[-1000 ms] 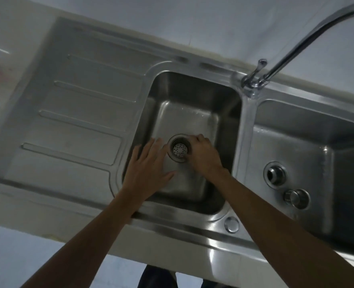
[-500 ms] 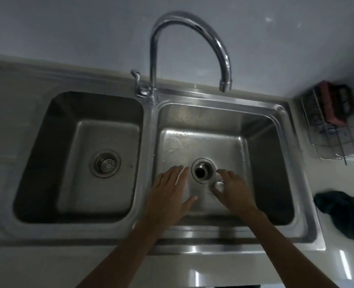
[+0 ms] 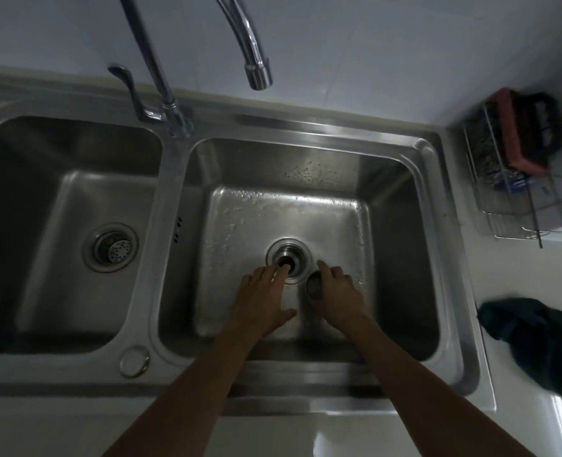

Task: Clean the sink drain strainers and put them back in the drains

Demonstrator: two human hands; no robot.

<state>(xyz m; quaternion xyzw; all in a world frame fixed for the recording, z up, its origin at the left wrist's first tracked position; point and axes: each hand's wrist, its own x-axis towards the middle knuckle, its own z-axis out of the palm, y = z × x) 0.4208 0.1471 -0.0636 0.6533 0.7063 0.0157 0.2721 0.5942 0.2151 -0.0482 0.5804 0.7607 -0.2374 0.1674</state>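
Item under work: the loose strainer (image 3: 314, 287), a small round metal cup, dull grey, just off the near-right edge of the right drain (image 3: 298, 249); resting on the basin floor or lifted, cannot tell. The right hand (image 3: 339, 293) grips it, fingers curled round its rim, index finger stretched toward the drain flange. The drain is open: a polished ring round a dark hole. The left hand (image 3: 261, 300) lies flat, fingers (image 3: 278, 273) straight and slightly spread, tips at the hole's near-left edge. The right basin (image 3: 306, 179) is brushed steel with rounded corners and droplets on its floor and back wall. The seated strainer (image 3: 118, 249), a perforated disc, sits in the left basin (image 3: 58, 199). The chrome faucet (image 3: 250, 51) hangs over the right basin. A wire rack (image 3: 517, 206) and a crumpled dark cloth (image 3: 537, 344) sit on the counter at right.
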